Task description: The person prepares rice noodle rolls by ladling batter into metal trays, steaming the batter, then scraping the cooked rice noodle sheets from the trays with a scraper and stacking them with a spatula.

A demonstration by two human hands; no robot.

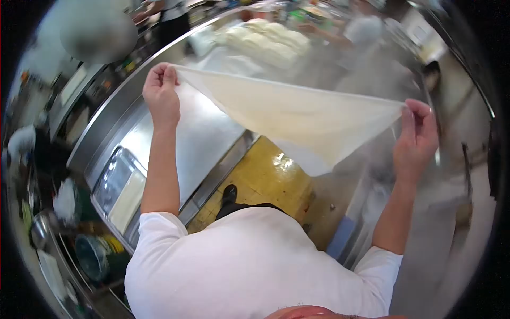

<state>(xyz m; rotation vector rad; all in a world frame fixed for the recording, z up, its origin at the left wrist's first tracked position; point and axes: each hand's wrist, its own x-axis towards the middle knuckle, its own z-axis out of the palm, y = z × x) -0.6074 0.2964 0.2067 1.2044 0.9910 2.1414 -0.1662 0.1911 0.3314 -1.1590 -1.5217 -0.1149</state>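
A thin cream-white cloth (297,114) is stretched in the air between my two hands, its upper edge pulled nearly straight and its lower part sagging to a point. My left hand (162,90) pinches one corner, thumb against curled fingers. At the other end my right hand (417,130) pinches the opposite corner. Below and behind the cloth runs a shiny metal work table (196,133). Near my left forearm a metal tray (119,183) holds a pale flat slab (127,201).
Pale, rounded dough-like lumps (268,40) lie at the far side of the table. A blurred person in white (364,29) works beyond, and another person (172,18) stands at upper left. A dark bin (95,258) sits at lower left. Yellow tiled floor (265,175) shows below.
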